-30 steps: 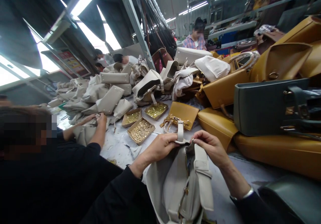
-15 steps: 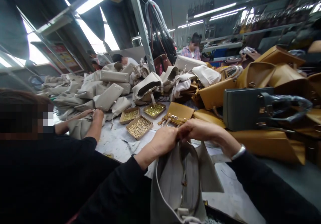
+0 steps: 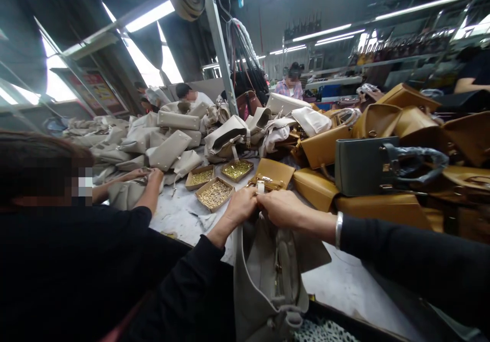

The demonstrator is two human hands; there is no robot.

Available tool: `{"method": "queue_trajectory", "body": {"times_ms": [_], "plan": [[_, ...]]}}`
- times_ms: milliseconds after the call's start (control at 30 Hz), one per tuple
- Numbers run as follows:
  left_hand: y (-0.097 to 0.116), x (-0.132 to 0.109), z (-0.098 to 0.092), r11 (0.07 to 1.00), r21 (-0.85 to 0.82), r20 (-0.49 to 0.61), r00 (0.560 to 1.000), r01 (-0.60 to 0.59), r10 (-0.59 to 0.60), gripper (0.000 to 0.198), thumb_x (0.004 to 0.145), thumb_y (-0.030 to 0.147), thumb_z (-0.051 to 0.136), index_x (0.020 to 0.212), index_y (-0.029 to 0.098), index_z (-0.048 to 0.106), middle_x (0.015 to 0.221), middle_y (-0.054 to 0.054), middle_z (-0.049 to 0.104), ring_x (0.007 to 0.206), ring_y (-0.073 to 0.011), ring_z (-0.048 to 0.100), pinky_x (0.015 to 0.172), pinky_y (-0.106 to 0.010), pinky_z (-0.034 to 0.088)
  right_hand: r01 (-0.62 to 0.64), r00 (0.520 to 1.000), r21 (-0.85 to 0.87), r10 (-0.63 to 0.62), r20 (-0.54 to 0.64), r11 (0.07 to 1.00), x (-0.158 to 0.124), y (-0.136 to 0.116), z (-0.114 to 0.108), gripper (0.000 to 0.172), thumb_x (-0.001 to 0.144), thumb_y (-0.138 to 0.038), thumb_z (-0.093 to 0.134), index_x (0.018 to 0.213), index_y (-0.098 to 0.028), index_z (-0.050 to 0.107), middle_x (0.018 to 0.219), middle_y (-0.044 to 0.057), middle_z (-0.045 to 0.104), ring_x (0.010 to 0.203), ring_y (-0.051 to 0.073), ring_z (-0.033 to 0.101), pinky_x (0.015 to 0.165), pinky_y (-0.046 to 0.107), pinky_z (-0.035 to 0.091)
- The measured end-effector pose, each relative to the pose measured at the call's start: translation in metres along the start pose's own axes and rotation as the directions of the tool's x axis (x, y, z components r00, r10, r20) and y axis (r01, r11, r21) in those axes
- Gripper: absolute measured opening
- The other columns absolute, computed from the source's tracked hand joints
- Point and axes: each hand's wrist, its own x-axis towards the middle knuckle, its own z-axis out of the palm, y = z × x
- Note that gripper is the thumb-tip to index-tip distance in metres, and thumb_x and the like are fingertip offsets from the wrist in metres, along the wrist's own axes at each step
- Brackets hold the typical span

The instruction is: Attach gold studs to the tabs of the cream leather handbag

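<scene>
A light grey handbag (image 3: 248,291) stands open in front of me, its zipped inner pocket and lining showing. My left hand (image 3: 241,206) is closed at the bag's far end, fingers pinched by a short pale strap end (image 3: 261,187). Pressed against it from the right, my right hand (image 3: 283,209) is closed on the same end of the bag. The fingertips partly cover the strap and any fitting there. Just beyond the hands lies a mustard handbag (image 3: 273,172) with gold hardware.
Cardboard trays of small gold metal parts (image 3: 215,194) sit beyond my left hand. Grey bags (image 3: 168,150) are heaped behind them. To the right are mustard bags (image 3: 378,212) and a dark green handbag (image 3: 358,168). A co-worker (image 3: 76,260) handles a grey bag close on my left.
Both hands have shifted slightly left; my right forearm has swung lower and flatter. The pale strap end now shows above the fingers. The bag's right flap has moved inward and up.
</scene>
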Motion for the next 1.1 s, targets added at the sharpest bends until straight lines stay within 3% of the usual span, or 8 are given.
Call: {"method": "queue_trajectory", "body": {"times_ms": [100,200,367,567,733,833,967,1100], "plan": [[-0.014,-0.009,0.003,0.99,-0.134,-0.075,0.996,0.047,-0.057,0.024,0.084,0.021,0.055,0.091,0.019,0.078,0.089,-0.006,0.078,0.088,-0.0229,0.071,0.082,-0.031,0.052,-0.119,0.981,0.111,0.134,-0.14,0.987,-0.014,-0.002,0.011,0.01,0.098,-0.022,0.057,0.102,-0.023,0.066,0.096,0.005,0.076,0.087,0.023,0.07,0.063,0.029,0.038],[-0.027,-0.019,0.013,0.963,-0.261,-0.123,0.986,0.073,-0.108,0.026,0.085,0.024,0.055,0.096,0.017,0.077,0.094,-0.006,0.079,0.091,-0.0224,0.07,0.085,-0.031,0.052,-0.137,0.936,0.304,0.223,-0.272,0.943,-0.029,-0.009,0.042,0.008,0.097,-0.017,0.058,0.095,-0.024,0.061,0.088,0.0,0.073,0.08,0.02,0.067,0.063,0.028,0.035],[-0.045,-0.029,0.02,0.907,-0.41,-0.097,0.985,0.093,-0.144,0.023,0.084,0.025,0.054,0.088,0.013,0.073,0.088,-0.007,0.077,0.084,-0.0218,0.07,0.079,-0.03,0.053,0.086,0.902,0.267,0.039,-0.43,0.96,-0.041,-0.019,0.091,0.014,0.095,-0.008,0.057,0.09,-0.021,0.06,0.086,0.001,0.067,0.081,0.019,0.058,0.072,0.03,0.037],[-0.041,-0.031,0.005,0.869,-0.492,0.033,0.999,0.045,-0.033,0.018,0.083,0.022,0.06,0.094,0.016,0.074,0.093,-0.003,0.076,0.091,-0.0209,0.068,0.083,-0.028,0.05,0.272,0.883,0.179,-0.171,-0.438,0.945,-0.01,0.014,0.088,0.016,0.097,-0.013,0.061,0.083,-0.021,0.061,0.08,0.0,0.067,0.078,0.019,0.058,0.076,0.033,0.036],[-0.042,-0.036,0.004,0.882,-0.468,0.103,0.995,0.055,-0.008,0.02,0.083,0.019,0.062,0.101,0.018,0.071,0.099,-0.003,0.075,0.094,-0.0205,0.067,0.084,-0.027,0.05,0.294,0.847,0.281,-0.112,-0.52,0.914,0.007,0.031,0.097,0.015,0.096,-0.012,0.059,0.084,-0.02,0.062,0.076,0.0,0.066,0.072,0.017,0.056,0.066,0.03,0.035],[-0.041,-0.039,0.007,0.926,-0.367,0.083,0.995,0.087,-0.06,0.024,0.081,0.015,0.061,0.102,0.019,0.07,0.099,-0.003,0.075,0.093,-0.0204,0.068,0.082,-0.027,0.051,0.303,0.844,0.366,-0.069,-0.532,0.88,0.009,0.032,0.104,0.014,0.096,-0.012,0.059,0.087,-0.021,0.062,0.079,0.0,0.066,0.073,0.017,0.056,0.068,0.029,0.036],[-0.035,-0.042,0.015,0.994,0.008,-0.085,0.99,0.112,-0.11,0.008,0.081,0.015,0.061,0.083,0.02,0.066,0.077,-0.001,0.07,0.075,-0.0186,0.065,0.07,-0.027,0.048,0.325,0.847,0.428,-0.058,-0.529,0.843,0.014,0.034,0.109,0.014,0.097,-0.013,0.058,0.086,-0.022,0.061,0.079,0.0,0.065,0.074,0.018,0.056,0.067,0.029,0.036],[-0.032,-0.042,0.019,0.955,0.296,-0.178,0.984,0.028,0.026,0.004,0.087,0.021,0.063,0.083,0.021,0.062,0.073,-0.002,0.067,0.068,-0.0193,0.064,0.066,-0.029,0.046,0.332,0.854,0.462,-0.054,-0.517,0.822,0.015,0.037,0.112,0.015,0.096,-0.013,0.059,0.084,-0.021,0.059,0.078,0.0,0.062,0.074,0.018,0.054,0.065,0.029,0.035]]}}
